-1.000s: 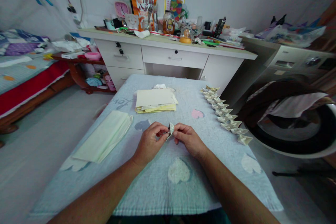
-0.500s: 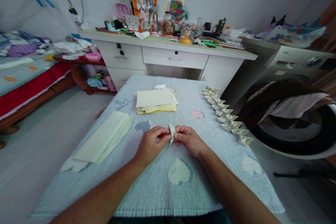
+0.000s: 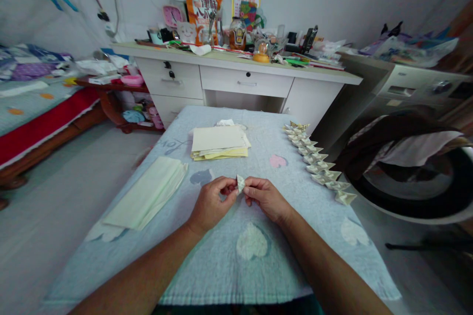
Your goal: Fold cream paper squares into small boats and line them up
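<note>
A small piece of folded printed paper [image 3: 240, 183] is pinched between my two hands, just above the cloth at the middle of the table. My left hand [image 3: 216, 202] grips its left side between thumb and fingers. On its right side, the thumb and fingertips of my right hand [image 3: 265, 198] close on it; the fingertips partly cover the paper. To the right stands a slanting row of several folded paper boats [image 3: 320, 165], set close together. Behind my hands lies a stack of cream and yellow paper sheets [image 3: 218, 139].
A folded pale green sheet bundle [image 3: 148, 194] lies on the left of the blue tablecloth [image 3: 207, 266]. Beyond the table stands a white desk [image 3: 244, 81] crowded with jars and a snack bag [image 3: 202, 7]. A washing machine [image 3: 414, 88] with its door open is at the right.
The folded paper has turned between my fingers and now shows as a shorter, more triangular shape. My hands have shifted only slightly; the stack and the row are unmoved.
</note>
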`<state>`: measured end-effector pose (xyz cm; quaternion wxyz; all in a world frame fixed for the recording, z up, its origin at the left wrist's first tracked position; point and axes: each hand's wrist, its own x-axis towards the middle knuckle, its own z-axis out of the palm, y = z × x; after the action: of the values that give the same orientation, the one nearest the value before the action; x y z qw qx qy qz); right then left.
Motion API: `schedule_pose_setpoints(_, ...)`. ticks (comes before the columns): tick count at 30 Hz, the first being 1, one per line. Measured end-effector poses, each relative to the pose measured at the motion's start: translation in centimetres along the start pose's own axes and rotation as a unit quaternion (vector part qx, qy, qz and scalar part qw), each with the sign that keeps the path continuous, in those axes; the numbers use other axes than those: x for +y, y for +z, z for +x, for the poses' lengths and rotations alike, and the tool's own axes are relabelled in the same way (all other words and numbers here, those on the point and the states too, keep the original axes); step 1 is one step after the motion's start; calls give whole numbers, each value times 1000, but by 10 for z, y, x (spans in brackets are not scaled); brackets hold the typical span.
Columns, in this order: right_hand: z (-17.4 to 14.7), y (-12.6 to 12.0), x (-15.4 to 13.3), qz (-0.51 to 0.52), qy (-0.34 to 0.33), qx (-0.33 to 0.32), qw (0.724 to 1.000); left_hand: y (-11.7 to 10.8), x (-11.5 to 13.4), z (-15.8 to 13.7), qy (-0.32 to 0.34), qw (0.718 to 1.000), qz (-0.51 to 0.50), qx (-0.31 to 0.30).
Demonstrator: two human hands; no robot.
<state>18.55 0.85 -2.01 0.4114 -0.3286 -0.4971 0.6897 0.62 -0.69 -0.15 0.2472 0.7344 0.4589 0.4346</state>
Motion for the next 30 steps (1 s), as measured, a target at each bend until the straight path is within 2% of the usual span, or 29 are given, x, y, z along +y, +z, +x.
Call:
schedule_pose_setpoints(19,-1,7,-9,9,12,-7,1000,-2,2,0,11,998,54,19)
schedule_pose_setpoints(22,-1,8,-9,-10,-13,26,1000,-1,-1,-1,26,997,75,8)
schedule_pose_setpoints(25,-1,7,-7,-64,-67,63,994,2,-4,-2,50,993,106,-10)
schedule_pose_setpoints(30,0,6,-2,-198,-124,99,967,7,-7,-3,66,988,133,-42)
